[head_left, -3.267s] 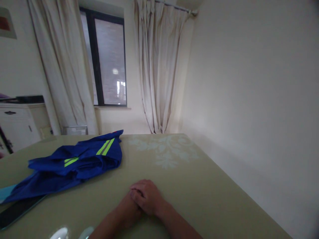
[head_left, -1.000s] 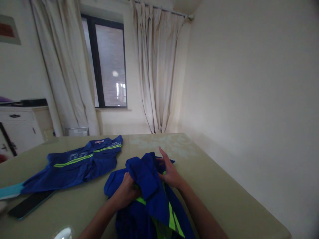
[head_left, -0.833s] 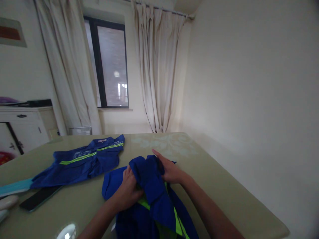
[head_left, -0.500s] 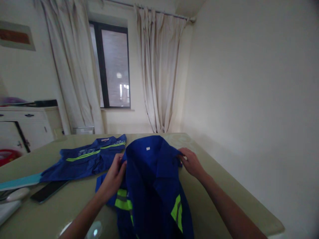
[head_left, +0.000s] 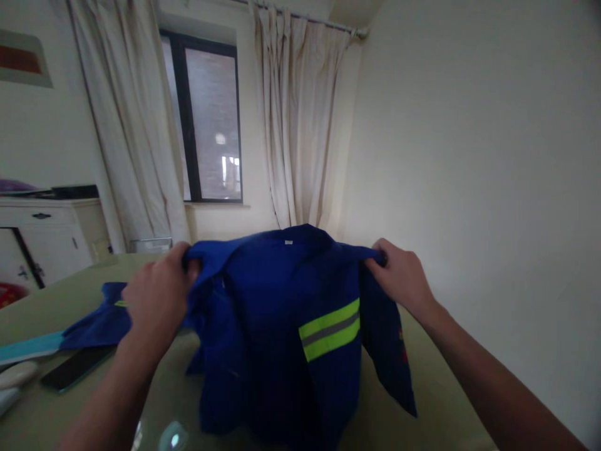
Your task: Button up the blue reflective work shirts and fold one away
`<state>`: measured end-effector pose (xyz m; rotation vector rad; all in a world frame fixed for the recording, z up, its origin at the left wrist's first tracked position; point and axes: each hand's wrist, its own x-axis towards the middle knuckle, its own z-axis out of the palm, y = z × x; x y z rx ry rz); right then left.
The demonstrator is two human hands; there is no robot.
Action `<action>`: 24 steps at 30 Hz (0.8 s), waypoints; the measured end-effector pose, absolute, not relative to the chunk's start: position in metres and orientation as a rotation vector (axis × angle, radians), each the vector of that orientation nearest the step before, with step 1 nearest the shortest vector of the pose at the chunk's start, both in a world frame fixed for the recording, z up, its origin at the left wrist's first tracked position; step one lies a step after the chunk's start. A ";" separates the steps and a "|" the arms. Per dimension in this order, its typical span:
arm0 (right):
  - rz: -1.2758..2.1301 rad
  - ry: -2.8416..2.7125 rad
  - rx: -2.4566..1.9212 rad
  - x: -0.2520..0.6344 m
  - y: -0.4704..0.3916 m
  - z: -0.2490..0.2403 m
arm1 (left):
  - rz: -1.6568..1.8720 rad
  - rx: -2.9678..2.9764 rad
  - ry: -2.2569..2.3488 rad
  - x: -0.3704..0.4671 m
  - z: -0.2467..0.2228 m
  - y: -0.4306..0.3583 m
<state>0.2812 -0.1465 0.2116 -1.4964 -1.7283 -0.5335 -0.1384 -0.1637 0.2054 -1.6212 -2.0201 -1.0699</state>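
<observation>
A blue work jacket (head_left: pixel 277 294) with a yellow-green and grey reflective band hangs spread between my hands, raised over the table. Its collar is at the top with a small white label inside, and the front falls open. My left hand (head_left: pixel 162 285) grips one shoulder of it. My right hand (head_left: pixel 399 272) pinches the other shoulder, and a sleeve dangles below that hand. Behind my left hand lies a second blue garment (head_left: pixel 96 322), mostly hidden by the hand and the jacket.
The pale green table (head_left: pixel 154 388) has a glossy top. On its left lie a dark phone (head_left: pixel 77 366), a light blue strip (head_left: pixel 30 347) and a white rounded object (head_left: pixel 19 374). A white cabinet (head_left: pixel 51 232) stands at the far left; a bare wall (head_left: pixel 479 163) rises on the right.
Both hands have moved apart and upward, stretching the jacket wide and lifting it. A sleeve now hangs on the right. The second garment has become largely covered.
</observation>
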 end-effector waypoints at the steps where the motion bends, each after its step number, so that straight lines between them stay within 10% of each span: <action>1: -0.526 -1.700 -1.501 0.277 -0.128 0.223 | -1.265 -1.738 -1.939 -0.129 0.212 -0.144; 7: -0.303 -1.459 -1.310 0.260 -0.038 0.217 | -2.089 -2.002 -1.219 -0.094 0.190 -0.053; 16: 0.203 -1.858 -1.441 0.284 -0.130 0.006 | -1.125 -2.541 -1.927 -0.184 -0.001 -0.145; 24: 0.199 -2.207 -1.442 0.254 -0.094 -0.007 | -0.870 -2.500 -1.941 -0.157 -0.010 -0.153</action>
